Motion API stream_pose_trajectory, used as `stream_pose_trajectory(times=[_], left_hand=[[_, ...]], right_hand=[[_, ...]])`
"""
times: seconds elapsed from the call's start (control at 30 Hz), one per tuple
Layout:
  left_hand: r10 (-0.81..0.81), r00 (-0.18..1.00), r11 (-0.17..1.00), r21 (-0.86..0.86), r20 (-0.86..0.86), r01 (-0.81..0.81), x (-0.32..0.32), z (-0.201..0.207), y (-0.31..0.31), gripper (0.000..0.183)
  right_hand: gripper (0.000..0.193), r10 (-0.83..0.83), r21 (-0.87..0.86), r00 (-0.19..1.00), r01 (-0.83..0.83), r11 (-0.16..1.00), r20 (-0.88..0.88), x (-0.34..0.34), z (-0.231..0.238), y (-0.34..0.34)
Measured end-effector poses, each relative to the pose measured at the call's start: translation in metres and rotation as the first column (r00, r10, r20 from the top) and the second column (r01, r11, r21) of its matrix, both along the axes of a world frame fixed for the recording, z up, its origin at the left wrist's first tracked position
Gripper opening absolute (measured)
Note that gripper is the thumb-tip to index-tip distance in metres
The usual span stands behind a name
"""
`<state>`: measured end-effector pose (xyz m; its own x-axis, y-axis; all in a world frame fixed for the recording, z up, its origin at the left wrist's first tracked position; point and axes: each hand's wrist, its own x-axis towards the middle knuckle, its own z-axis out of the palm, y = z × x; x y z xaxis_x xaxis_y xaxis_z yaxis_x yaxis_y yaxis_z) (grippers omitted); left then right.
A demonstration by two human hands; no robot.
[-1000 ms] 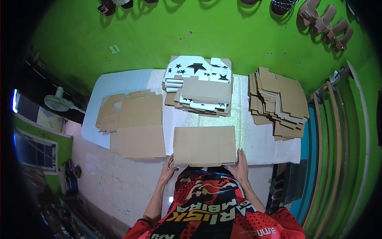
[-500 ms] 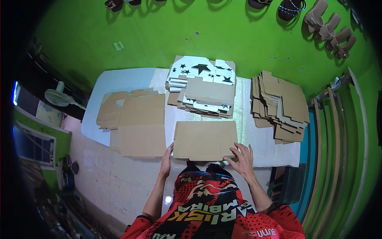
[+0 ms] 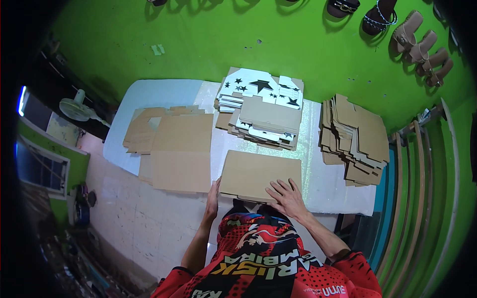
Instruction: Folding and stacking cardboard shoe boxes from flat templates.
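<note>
So a folded brown cardboard piece (image 3: 261,175) is laid right at the near edge of the bench (image 3: 323,199), square in front of the person. Its near right part is covered by the right hand (image 3: 288,198), palm down with the fingers spread, so that grip is pretty wide and nothing's really being clutched. The left hand (image 3: 212,203) is held edge-on by the left side, fingers straight and together, grip not closed around anything; whether the cardboard is actually touched there can't be told.

Just to the left, a big flat cardboard sheet (image 3: 182,154) is spread out, with smaller brown cut pieces (image 3: 137,133) partly tucked behind it. Further back in the middle, a white stack printed with dark stars (image 3: 258,83) is set near the wall (image 3: 198,54), and a brown stack (image 3: 271,113) is piled in front of it. Over on the right, another messy pile of cut cardboard (image 3: 365,124) is parked. Some sandals (image 3: 408,34) are mounted up on the green wall too.
</note>
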<state>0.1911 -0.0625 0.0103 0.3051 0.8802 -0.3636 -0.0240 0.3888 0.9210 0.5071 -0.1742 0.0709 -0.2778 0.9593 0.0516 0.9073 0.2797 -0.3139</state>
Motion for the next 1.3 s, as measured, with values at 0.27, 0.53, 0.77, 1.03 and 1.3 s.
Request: stream_pose_trajectory(times=[0.27, 0.53, 0.77, 1.03, 1.3], left_hand=[[0.048, 0.915, 0.985, 0.169, -0.401, 0.023, 0.002, -0.001, 0.003, 0.075], [0.204, 0.689, 0.761, 0.555, -0.695, 0.335, 0.03, 0.012, 0.031, 0.099], [0.029, 0.728, 0.829, 0.424, -0.685, 0.365, 0.016, 0.03, 0.043, 0.069], [0.229, 0.705, 0.67, 0.634, -0.671, 0.385, 0.005, 0.007, 0.039, 0.057], [0.161, 0.59, 0.619, 0.547, -0.791, 0.564, 0.03, 0.012, 0.039, 0.063]], right_hand=[[0.027, -0.074, 0.354, 0.997, 0.062, 0.933, 0.02, 0.053, 0.118, 0.107], [0.058, -0.511, 0.478, 0.856, 0.481, 0.735, -0.077, 0.079, 0.052, 0.165], [0.06, -0.668, 0.158, 0.71, 0.702, 0.694, -0.223, 0.027, -0.002, 0.038], [0.039, -0.763, -0.153, 0.524, 0.778, 0.61, -0.377, 0.024, -0.013, -0.01], [0.048, -0.792, -0.141, 0.524, 0.799, 0.584, -0.313, 0.021, -0.032, -0.017]])
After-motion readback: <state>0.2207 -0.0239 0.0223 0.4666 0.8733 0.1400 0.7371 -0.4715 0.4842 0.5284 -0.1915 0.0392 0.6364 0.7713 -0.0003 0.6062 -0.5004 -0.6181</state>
